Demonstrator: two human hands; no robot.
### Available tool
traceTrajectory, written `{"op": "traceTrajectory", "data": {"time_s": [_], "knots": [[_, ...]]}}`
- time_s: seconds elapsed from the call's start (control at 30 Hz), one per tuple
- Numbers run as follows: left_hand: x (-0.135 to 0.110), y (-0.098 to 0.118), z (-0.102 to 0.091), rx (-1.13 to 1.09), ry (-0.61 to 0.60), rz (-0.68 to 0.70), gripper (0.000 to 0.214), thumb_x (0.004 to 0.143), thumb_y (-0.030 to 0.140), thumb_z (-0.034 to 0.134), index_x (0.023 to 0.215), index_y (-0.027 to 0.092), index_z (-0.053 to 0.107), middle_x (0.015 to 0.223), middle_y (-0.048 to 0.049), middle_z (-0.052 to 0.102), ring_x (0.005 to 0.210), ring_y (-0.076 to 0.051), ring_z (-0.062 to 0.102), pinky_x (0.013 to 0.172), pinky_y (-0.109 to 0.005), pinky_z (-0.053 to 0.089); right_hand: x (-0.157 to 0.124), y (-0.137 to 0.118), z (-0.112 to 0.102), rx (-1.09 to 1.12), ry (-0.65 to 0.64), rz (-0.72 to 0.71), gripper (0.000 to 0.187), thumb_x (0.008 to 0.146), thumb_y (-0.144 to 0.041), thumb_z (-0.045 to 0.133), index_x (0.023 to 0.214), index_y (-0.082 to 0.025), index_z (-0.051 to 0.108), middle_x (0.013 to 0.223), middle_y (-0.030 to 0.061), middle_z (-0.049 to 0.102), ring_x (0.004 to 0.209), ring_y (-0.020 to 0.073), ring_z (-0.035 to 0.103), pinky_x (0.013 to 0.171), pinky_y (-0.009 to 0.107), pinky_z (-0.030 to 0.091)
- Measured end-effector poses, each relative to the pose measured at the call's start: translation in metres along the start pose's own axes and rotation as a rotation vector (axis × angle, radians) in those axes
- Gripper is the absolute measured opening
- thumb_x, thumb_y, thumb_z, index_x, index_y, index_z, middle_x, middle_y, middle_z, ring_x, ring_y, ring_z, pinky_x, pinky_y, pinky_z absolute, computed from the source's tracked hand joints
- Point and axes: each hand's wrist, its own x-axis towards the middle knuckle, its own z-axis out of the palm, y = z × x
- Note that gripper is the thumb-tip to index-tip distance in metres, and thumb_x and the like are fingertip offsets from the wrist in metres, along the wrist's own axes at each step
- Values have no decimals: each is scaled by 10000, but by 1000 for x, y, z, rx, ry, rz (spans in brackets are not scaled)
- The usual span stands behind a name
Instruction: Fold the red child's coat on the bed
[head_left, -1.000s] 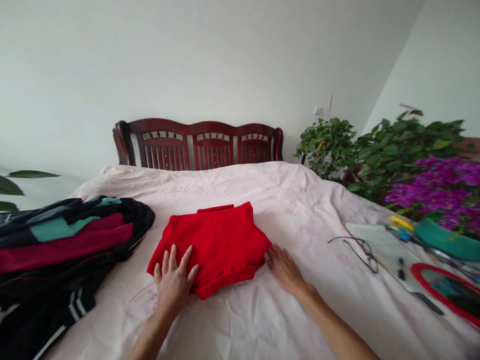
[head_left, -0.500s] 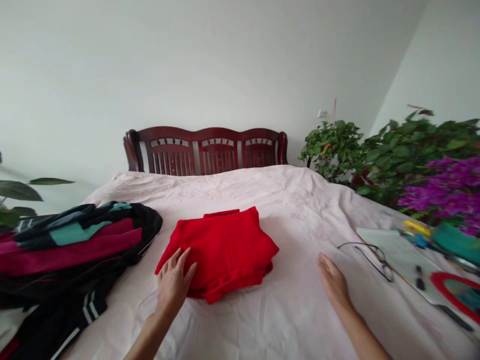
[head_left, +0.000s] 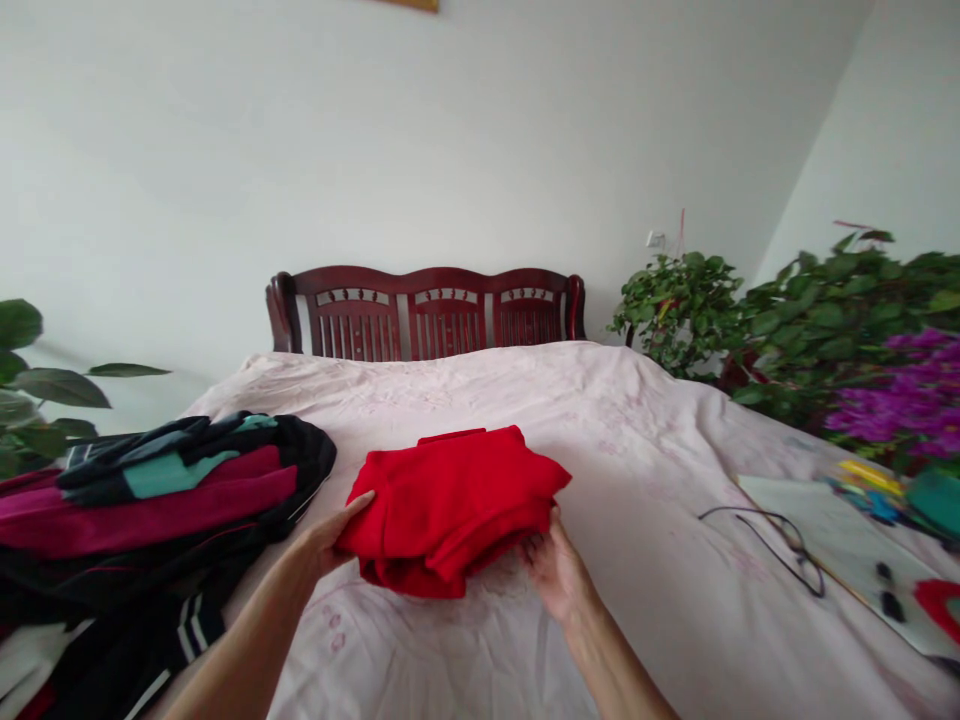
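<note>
Both the left hand [head_left: 334, 535] and right hand [head_left: 555, 580] grip a folded red garment [head_left: 450, 510] from opposite sides (right fingers [head_left: 534, 550] tucked under it), its long axis lying crosswise on the pink bedspread [head_left: 637, 450].

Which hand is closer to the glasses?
Right. The right hand is at the red garment's right side, left of the glasses; the left hand is farther, at the garment's left side.

Red garment [head_left: 450, 510]: matt, soft cloth; bedcover [head_left: 622, 470]: creased, thin cloth; headboard [head_left: 427, 278]: glossy dk wood.
</note>
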Motion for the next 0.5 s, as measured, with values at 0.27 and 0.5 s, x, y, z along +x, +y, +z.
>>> {"op": "traceTrajectory", "data": {"time_s": [0.27, 0.5], "knots": [[-8, -40, 23, -193, 3, -16, 352, 837, 326, 716, 1115, 125, 637, 882, -111, 762, 719, -219, 748, 684, -329, 627, 6, 6, 56, 515, 182, 303, 451, 883, -619, 498, 1220, -330, 582, 1261, 27, 701, 1181, 278, 636, 891, 485, 553], [-20, -57, 60, -201, 55, 325, 379, 771, 167, 743, 1134, 129, 643, 976, -99, 773, 780, -208, 750, 669, -273, 620, 31, 1, 56, 451, 300, 197, 426, 906, -516, 605, 1202, -210, 598, 1151, 39, 701, 1058, 253, 654, 886, 434, 558]]}}
